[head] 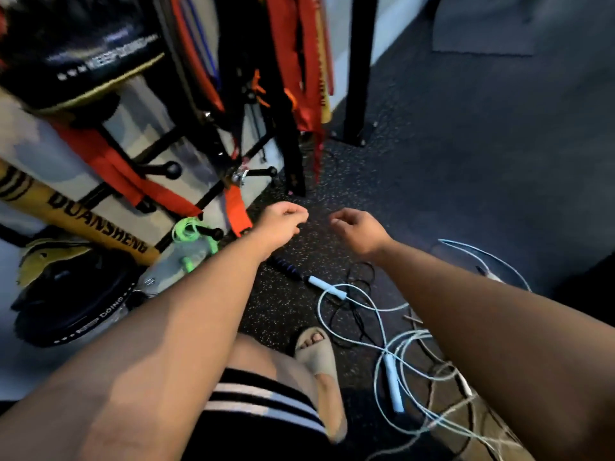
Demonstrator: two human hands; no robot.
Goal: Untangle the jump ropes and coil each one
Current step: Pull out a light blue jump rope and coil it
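The floor (466, 161) under me was dark rubber flecked with pale specks, and it ran off to a grey mat (499, 24) far beyond my right hand (357, 229). The jump ropes lay in a tangle on it, nearer to me than both hands and mostly under my right forearm. I counted three cords on the floor: a light-blue rope (318, 307), a thin black cord (357, 277) and a pale rope (446, 367), all looped over one another. The blue rope showed two handles, the first blue handle (327, 287) below the gap between my hands and the second blue handle (392, 384) further back toward me. One dark ribbed handle (286, 267) lay just under my left wrist, end to end with the first blue one.

My left hand (283, 224) and right hand hung above the floor, near each other but apart, fingers curled in toward the thumbs. I couldn't tell whether either pinched a thin cord. To the outside of my left hand stood a black rack (213, 141) with orange straps (293, 61), and one green rope (186, 227) hung on a peg. My sandal (316, 356) rested beside the tangle.
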